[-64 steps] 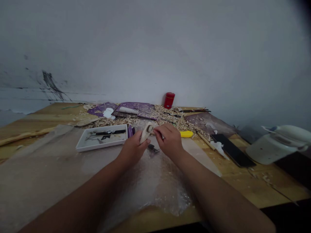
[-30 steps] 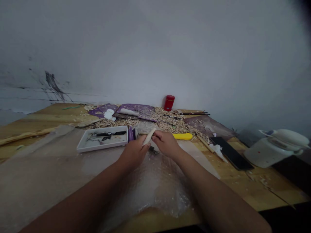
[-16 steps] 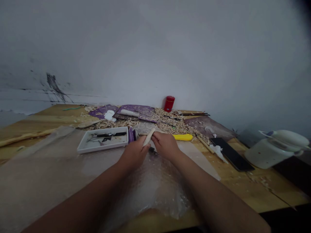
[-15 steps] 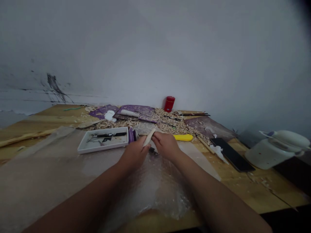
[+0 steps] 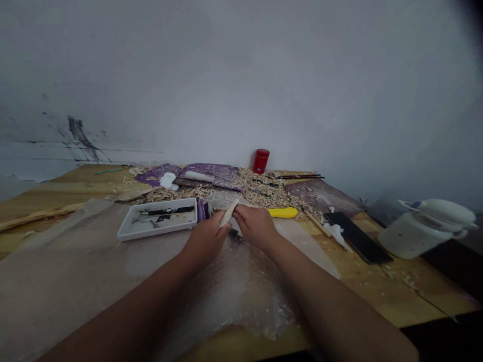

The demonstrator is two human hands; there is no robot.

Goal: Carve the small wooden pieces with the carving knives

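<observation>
Gripping a pale wood carving — left hand and right hand both closed around it.

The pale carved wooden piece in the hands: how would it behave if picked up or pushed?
The pale carved wooden piece looks rounded, so would probably roll. As wood, it is likely stiff and light, though its slender tip may be fragile.

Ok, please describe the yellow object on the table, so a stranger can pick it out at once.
On the wooden table by the white wall, look just past the person's right hand. There a yellow-handled tool lies at the near edge of the wood shavings. Nothing else nearby is bright yellow.
</observation>
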